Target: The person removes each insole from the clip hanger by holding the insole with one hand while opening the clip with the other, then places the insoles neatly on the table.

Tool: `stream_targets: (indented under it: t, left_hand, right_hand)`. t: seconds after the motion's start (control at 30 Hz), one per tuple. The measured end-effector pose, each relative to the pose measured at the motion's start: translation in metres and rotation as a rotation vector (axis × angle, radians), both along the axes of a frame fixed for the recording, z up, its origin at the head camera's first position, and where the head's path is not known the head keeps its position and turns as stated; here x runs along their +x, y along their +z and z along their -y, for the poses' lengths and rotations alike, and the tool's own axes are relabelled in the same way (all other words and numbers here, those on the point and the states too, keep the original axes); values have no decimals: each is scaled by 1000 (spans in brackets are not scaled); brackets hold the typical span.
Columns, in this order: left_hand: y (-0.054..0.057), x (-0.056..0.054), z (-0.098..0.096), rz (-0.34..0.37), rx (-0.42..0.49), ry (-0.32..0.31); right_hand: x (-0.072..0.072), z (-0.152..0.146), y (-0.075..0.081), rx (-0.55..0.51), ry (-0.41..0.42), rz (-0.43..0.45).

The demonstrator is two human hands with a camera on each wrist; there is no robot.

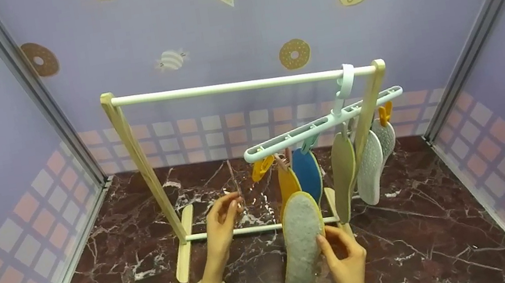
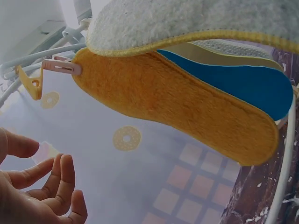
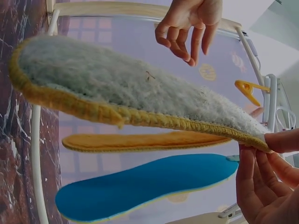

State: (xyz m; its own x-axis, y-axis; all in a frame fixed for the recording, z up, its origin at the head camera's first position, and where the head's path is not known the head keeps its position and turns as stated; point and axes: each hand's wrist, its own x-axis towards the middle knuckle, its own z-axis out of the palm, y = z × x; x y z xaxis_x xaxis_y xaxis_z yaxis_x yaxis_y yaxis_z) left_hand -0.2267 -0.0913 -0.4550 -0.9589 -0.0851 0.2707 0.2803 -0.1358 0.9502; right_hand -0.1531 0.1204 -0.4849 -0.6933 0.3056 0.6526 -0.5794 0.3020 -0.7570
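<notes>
Lilac wall (image 1: 228,49), marbled counter (image 1: 424,235), fleece insole (image 1: 303,239) in hand

Between the counter's left and right edges stands a wooden-ended rack (image 1: 233,86), its long feet presumably there for balance. Over its rail, toward the counter's right edge, hooks a pale clip hanger (image 1: 336,119), slanted with one end toward the person, which probably makes the clips easier to reach. An orange insole (image 1: 289,186), blue insole (image 1: 307,173), olive insole (image 1: 342,173) and two white insoles (image 1: 371,168) hang by one end, leaving most of each face uncovered. A yellow clip (image 1: 263,167) at the hanger's near end grips no insole.

The fleece insole is above the counter, on the rack's near side, next to the orange insole. Fingers of the right hand (image 1: 346,255) pinch its yellow-trimmed rim, perhaps to spare the fluffy face. The left hand (image 1: 220,220) holds nothing, fingers loosely bent, thumb apart.
</notes>
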Motion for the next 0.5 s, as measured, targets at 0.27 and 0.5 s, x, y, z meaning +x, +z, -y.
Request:
stream_targets:
  t: [0.27, 0.5]
  left_hand:
    - [-4, 1, 4, 20, 14, 18]
    - [-1, 1, 6, 34, -26, 42]
  right_hand:
    - [13, 14, 16, 14, 42, 33]
    - [12, 19, 12, -34, 73, 148]
